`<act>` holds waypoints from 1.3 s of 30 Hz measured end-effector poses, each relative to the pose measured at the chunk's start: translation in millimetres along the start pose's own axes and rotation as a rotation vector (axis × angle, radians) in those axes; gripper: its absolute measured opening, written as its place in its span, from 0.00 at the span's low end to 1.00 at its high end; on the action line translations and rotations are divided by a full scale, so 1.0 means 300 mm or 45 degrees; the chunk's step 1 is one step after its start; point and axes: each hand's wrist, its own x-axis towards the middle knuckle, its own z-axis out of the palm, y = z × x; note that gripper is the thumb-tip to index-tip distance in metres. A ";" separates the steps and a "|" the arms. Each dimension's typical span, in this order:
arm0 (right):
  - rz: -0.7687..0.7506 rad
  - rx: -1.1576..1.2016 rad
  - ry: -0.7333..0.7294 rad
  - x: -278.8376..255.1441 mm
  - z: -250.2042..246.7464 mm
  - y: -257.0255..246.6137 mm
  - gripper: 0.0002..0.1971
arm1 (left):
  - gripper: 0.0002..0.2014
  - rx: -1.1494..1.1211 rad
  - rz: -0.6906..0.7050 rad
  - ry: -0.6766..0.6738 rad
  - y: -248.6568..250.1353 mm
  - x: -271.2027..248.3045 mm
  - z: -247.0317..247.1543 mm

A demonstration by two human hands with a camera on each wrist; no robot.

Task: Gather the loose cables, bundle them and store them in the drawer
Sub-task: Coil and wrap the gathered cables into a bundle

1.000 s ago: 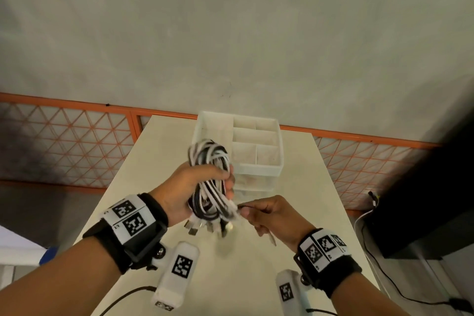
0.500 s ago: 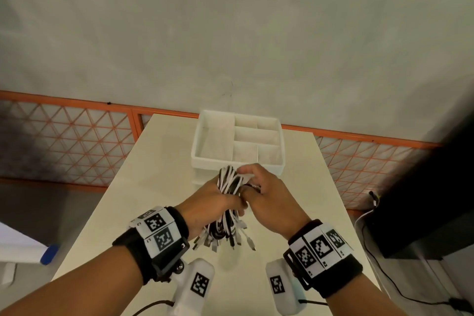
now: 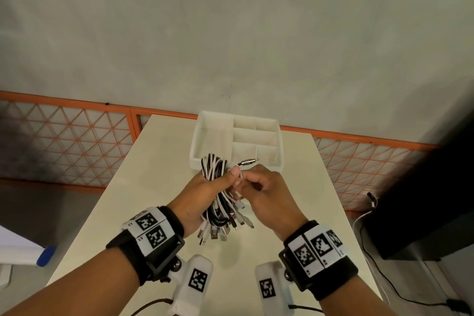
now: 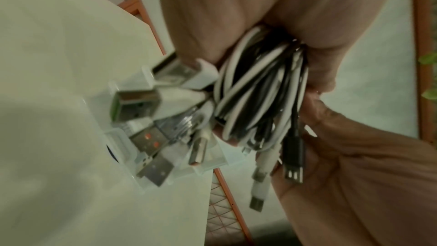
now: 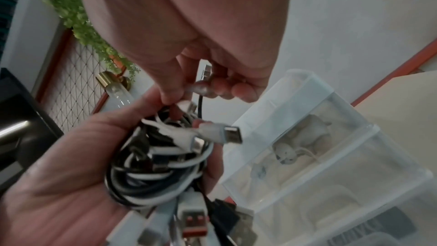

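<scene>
My left hand grips a bundle of black and white cables above the table, with the USB plugs hanging down toward me. My right hand is pressed against the bundle's right side and pinches a thin black cable. That cable's metal jack plug sticks out above the fingers. In the left wrist view the bundle fills my fist. The right wrist view shows my fingers pinching the jack cable just above the bundle. The white drawer unit stands right behind the hands.
The drawer unit's top tray has several compartments, and its translucent drawers show items inside. The cream table is narrow, with an orange mesh fence behind it. A black cabinet and floor cables lie to the right.
The right hand carried the thin black cable from below the bundle over its top and now holds it at the right side, jack plug pointing up. Both hands came closer together.
</scene>
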 end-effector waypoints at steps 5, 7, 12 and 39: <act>-0.064 -0.073 0.045 -0.008 0.035 0.005 0.11 | 0.21 0.070 0.006 -0.083 0.011 -0.012 -0.012; -0.124 -0.100 0.105 -0.010 0.040 -0.001 0.12 | 0.22 0.085 0.025 -0.085 0.019 -0.014 -0.009; -0.211 -0.076 0.247 -0.006 0.038 -0.017 0.10 | 0.25 0.094 0.100 -0.054 0.036 -0.013 -0.006; -0.106 0.168 -0.084 -0.039 0.028 -0.027 0.14 | 0.15 0.028 0.134 0.056 0.037 -0.002 0.014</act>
